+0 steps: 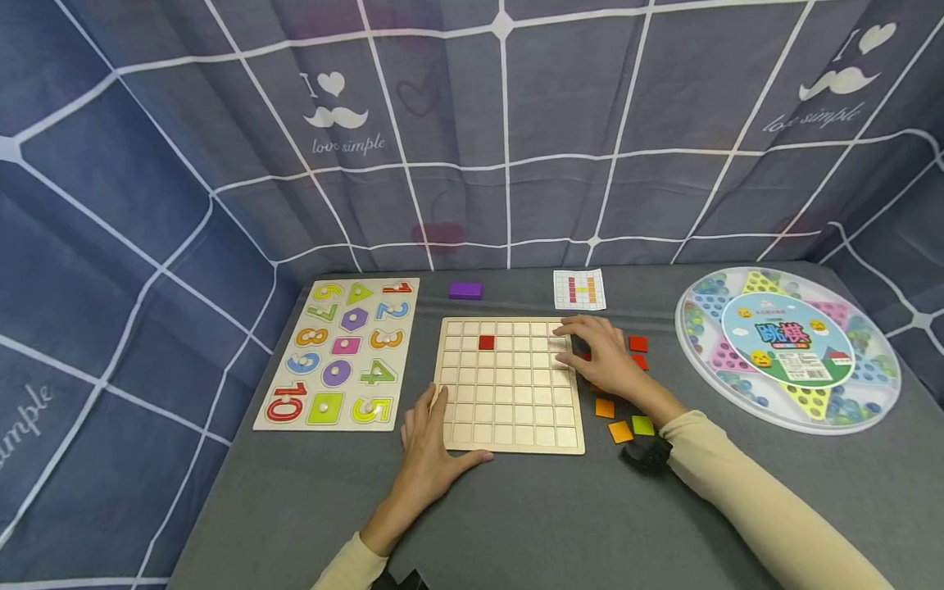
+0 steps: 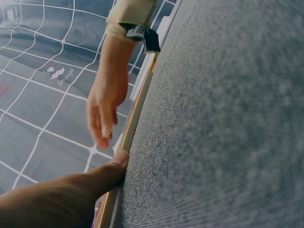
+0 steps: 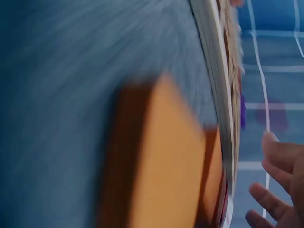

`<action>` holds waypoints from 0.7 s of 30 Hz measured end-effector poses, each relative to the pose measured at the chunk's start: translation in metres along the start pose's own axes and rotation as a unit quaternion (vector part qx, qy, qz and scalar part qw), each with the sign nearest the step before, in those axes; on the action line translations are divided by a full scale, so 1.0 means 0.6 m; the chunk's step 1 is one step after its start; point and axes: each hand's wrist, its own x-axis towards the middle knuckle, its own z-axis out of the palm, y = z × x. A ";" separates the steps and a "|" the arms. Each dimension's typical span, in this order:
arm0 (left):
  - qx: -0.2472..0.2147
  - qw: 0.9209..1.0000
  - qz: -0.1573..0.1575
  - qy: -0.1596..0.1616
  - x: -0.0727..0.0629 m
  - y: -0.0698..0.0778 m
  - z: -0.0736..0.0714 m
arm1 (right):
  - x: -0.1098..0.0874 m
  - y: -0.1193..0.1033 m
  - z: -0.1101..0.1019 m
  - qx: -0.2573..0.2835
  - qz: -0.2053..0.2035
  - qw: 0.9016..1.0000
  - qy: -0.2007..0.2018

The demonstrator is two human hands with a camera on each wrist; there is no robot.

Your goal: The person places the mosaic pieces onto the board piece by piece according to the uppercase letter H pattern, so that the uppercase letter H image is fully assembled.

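A square wooden grid board lies on the grey cloth with one red tile in its upper rows. At its near left corner rests my left hand, fingers spread along the left side and thumb against the near edge. My right hand is over the board's right edge, palm down, with fingers and thumb apart and nothing between them. Orange tiles, a lime green tile and red tiles lie right of the board, some partly hidden under that hand.
Behind the board are a purple block and a small card showing a red-and-yellow H pattern on a grid. A number puzzle board lies to the left. On the right is a large round Chinese checkers set. Curtain cloth surrounds the table.
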 end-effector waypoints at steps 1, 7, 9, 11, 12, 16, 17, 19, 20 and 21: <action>-0.001 1.000 0.001 0.001 0.000 -0.001 0.000 | -0.008 0.007 -0.008 -0.011 -0.001 1.000 0.004; 0.002 1.000 0.000 0.002 -0.002 -0.004 0.000 | -0.040 0.040 -0.029 -0.027 0.003 0.999 0.018; 0.003 1.000 -0.002 0.002 -0.002 -0.004 -0.001 | -0.044 0.047 -0.030 -0.023 0.005 1.000 0.012; 0.005 1.000 -0.002 0.001 -0.002 -0.004 -0.001 | -0.047 0.052 -0.030 -0.021 0.008 1.000 0.004; 0.005 1.000 -0.002 0.000 -0.002 -0.004 -0.002 | -0.049 0.054 -0.029 -0.021 0.009 1.000 0.002; 0.009 1.000 -0.001 -0.003 -0.002 -0.003 0.000 | -0.053 0.063 -0.027 -0.018 0.009 1.000 0.005; 0.011 1.000 -0.001 -0.004 -0.002 -0.003 0.001 | -0.054 0.066 -0.026 -0.016 0.007 1.000 0.008; 0.012 1.000 0.000 -0.004 -0.002 -0.003 0.002 | -0.055 0.071 -0.026 -0.012 0.001 1.000 0.015; 0.012 1.000 0.000 -0.004 -0.001 -0.002 0.001 | -0.055 0.073 -0.026 -0.009 -0.001 1.000 0.018; 0.012 1.000 0.001 -0.003 -0.001 -0.002 0.002 | -0.055 0.075 -0.025 -0.005 -0.002 1.000 0.020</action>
